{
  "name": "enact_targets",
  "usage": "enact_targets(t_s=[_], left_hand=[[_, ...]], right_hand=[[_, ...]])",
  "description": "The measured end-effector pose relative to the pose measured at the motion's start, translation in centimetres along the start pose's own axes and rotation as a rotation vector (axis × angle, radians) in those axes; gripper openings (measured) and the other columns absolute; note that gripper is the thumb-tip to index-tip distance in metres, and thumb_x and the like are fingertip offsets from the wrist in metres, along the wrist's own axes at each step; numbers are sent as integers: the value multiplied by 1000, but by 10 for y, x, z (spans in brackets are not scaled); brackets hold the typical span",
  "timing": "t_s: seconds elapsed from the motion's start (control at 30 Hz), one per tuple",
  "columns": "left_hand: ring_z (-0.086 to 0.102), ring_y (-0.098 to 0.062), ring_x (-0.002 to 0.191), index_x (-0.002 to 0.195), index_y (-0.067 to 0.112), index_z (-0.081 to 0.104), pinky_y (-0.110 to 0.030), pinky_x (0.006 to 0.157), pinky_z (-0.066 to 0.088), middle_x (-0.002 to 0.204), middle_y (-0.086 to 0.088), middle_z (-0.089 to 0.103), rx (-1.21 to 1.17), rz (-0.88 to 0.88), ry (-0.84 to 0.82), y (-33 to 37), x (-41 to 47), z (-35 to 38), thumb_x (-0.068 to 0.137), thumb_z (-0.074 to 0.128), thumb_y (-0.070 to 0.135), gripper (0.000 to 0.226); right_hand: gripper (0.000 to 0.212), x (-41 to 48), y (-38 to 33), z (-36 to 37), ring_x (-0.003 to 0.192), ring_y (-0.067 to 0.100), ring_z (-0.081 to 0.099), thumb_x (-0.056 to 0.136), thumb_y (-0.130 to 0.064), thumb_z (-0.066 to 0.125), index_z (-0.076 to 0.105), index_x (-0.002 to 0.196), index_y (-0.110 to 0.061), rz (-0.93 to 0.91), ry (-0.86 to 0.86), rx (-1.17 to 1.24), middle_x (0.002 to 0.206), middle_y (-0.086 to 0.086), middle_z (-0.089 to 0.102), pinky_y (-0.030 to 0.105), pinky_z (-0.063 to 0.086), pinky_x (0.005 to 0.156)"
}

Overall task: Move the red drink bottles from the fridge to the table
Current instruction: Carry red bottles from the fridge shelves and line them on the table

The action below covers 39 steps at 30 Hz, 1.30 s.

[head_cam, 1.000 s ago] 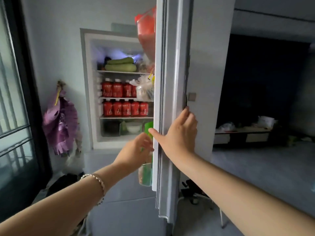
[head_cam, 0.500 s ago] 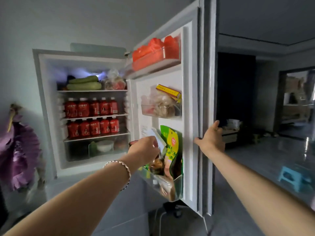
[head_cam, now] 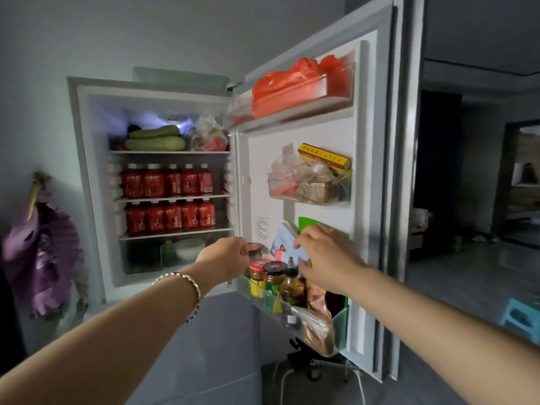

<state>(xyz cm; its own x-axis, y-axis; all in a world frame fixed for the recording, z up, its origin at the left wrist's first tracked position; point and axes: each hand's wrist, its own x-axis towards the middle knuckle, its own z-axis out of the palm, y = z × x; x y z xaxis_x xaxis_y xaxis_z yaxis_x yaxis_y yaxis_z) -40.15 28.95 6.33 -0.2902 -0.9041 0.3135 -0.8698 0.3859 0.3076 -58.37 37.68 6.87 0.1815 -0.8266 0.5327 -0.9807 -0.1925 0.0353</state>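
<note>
Head view: the fridge [head_cam: 76,182] is open and its door [head_cam: 366,229] is swung out to the person's right. By my reading this is the reach-in step, with no bottle taken yet. The left hand [head_cam: 225,260] hangs in front of the opening with its back to the camera and its fingers curled under. I cannot tell whether it holds anything. The right hand [head_cam: 327,258] is just to the right of the left one, in front of the door's lower bin [head_cam: 263,296]. Its fingers are loosely spread and it grips nothing.

The red drink bottles [head_cam: 167,181] are above and beyond the left hand, a little to its left. They stand upright in two rows on the middle shelves, and the lower row [head_cam: 171,217] is the nearer one. They are small, with white caps, red labels and red contents, and they are packed shoulder to shoulder.

Next, I judge, the left hand must rise and go forward to the lower row, and close round an end bottle without toppling the ones beside it. The jars [head_cam: 258,270] just right of that hand are no part of the job. The table is not in view.
</note>
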Motion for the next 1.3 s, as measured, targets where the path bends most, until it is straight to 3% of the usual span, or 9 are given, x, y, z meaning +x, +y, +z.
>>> enact_targets(t_s=[0.1,0.3,0.53,0.7,0.83,1.0,1.13,1.23,1.3], left_hand=[[60,-22,90,102,18,59,-33,80,51,103,-1,64,14,-60,31,-39,7,-10,89,48,21,17],[56,-21,81,95,19,61,-29,72,45,91,2,60,132,-139,75,-124,38,-34,89,48,22,14],[58,-21,80,87,20,55,-33,76,50,89,2,60,234,-159,131,-235,124,-64,92,43,23,14],[60,-20,87,100,21,54,-35,82,52,98,1,60,206,-150,200,-301,210,-79,94,43,27,14],[55,-17,99,114,22,53,-33,84,48,112,2,58,191,-96,378,-341,277,-75,93,45,24,22],[40,-23,123,132,14,40,-36,98,40,137,-4,38,188,-96,550,-381,360,-70,93,45,24,41],[41,-32,123,132,8,38,-42,100,39,140,-13,34,143,-177,660,-405,431,-81,93,46,24,44],[49,-37,115,131,6,39,-43,95,44,133,-20,41,179,-224,632,-423,466,-90,94,45,27,43],[49,-36,114,132,7,41,-42,96,43,133,-21,44,243,-211,585,-438,487,-95,96,43,29,43]], right_hand=[[23,37,-35,6,109,22,54,90,-25,49,64,106,-19,-64,-222,72,114,2,60,31,41,88],[21,136,-86,48,96,28,61,88,-21,51,67,100,-14,-89,-323,71,105,6,67,33,47,78],[20,274,-125,118,89,26,64,87,-21,52,69,93,-11,-44,-284,158,98,7,68,34,52,78],[14,374,-139,167,86,23,63,87,-22,55,66,90,-14,19,-217,200,96,4,67,32,50,72],[14,442,-136,214,86,20,64,88,-25,57,65,97,-17,101,-154,269,100,2,64,38,54,80],[36,528,-144,261,108,21,58,88,-29,60,56,122,-16,68,-130,404,122,1,54,32,49,91],[41,607,-166,298,102,23,63,78,-36,69,61,112,-16,-32,-167,673,108,3,64,33,51,85],[92,661,-182,340,113,20,58,53,-62,67,45,133,-22,-50,-167,777,126,3,58,34,50,93],[115,687,-190,359,122,21,52,42,-69,65,31,142,-22,-51,-185,908,138,5,48,39,48,99]])
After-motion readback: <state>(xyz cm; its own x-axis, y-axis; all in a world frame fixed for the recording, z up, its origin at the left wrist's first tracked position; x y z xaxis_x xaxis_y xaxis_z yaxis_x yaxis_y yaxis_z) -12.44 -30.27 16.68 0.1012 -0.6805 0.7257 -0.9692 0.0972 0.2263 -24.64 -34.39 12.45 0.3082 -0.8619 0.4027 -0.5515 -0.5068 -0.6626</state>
